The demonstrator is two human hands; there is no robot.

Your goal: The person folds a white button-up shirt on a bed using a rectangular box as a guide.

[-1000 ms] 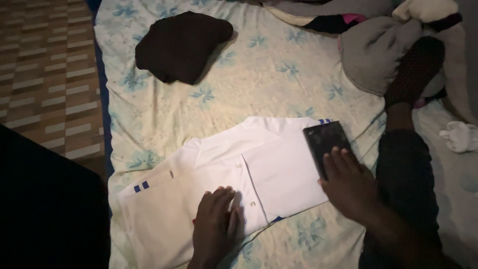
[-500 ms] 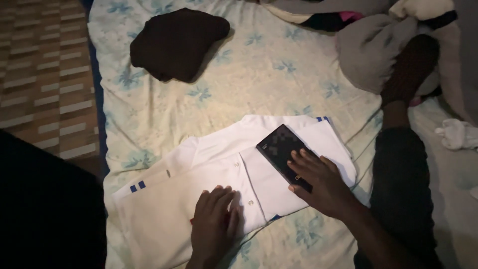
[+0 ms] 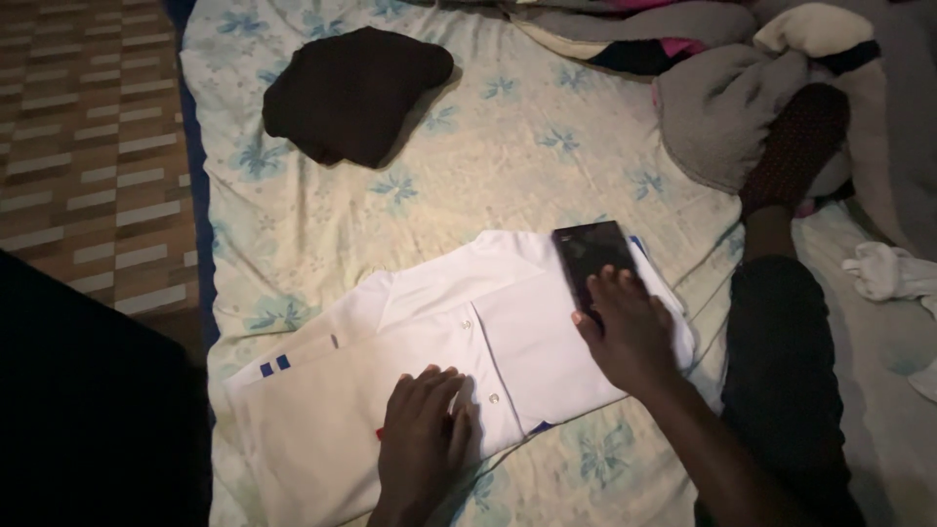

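Since half second ago: dark phone (image 3: pixel 592 256) slid from shirt middle toward upper right corner of white shirt (image 3: pixel 459 351), turned near upright. Right hand (image 3: pixel 630 332) flat on phone's lower end, fingers spread, no grip closed around it. Left hand (image 3: pixel 422 439) unchanged, palm pressing shirt front near buttons, grip released. Shirt on floral bed sheet (image 3: pixel 527 146), centre frame. Folded dark garment (image 3: pixel 351 90) upper left; grey clothes heap (image 3: pixel 727 107) upper right.

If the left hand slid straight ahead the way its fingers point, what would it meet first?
The left hand lies flat on the white shirt, fingers pointing up the bed. Straight ahead it would first cross the shirt's button placket and then its collar; beyond that, only the floral sheet shows.
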